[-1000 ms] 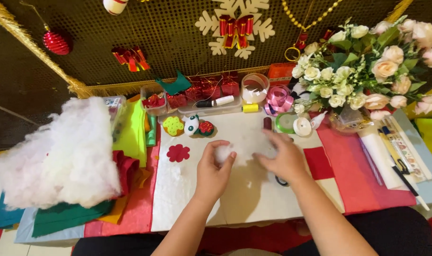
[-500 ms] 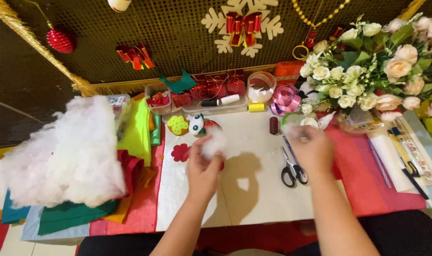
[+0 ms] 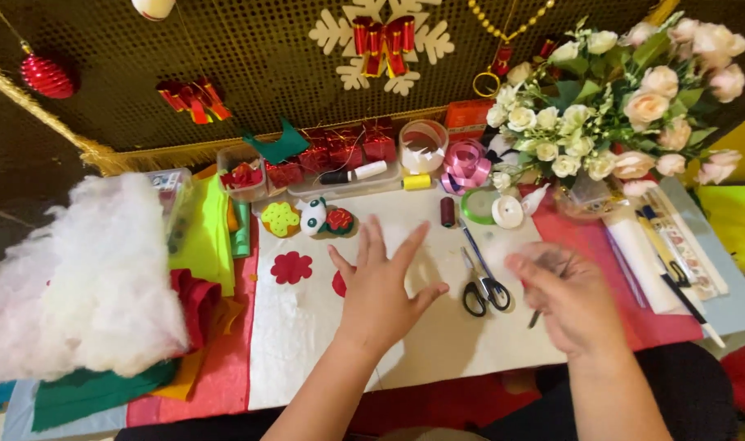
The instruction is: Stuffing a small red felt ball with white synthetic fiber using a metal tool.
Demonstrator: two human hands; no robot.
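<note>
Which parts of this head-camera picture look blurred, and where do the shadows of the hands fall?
Head view: the right hand is smeared by motion blur, its fingers indistinct; the left hand, spread open, is sharper. Both throw soft shadows onto the white sheet beneath them. The scissors and the flowers look crisp, and the lighting is even, without strong glare.

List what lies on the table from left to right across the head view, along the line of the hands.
White stuffing pile → red felt flower → left hand, fingers spread → scissors → right hand, blurred → white roll → pens on a card.
</note>
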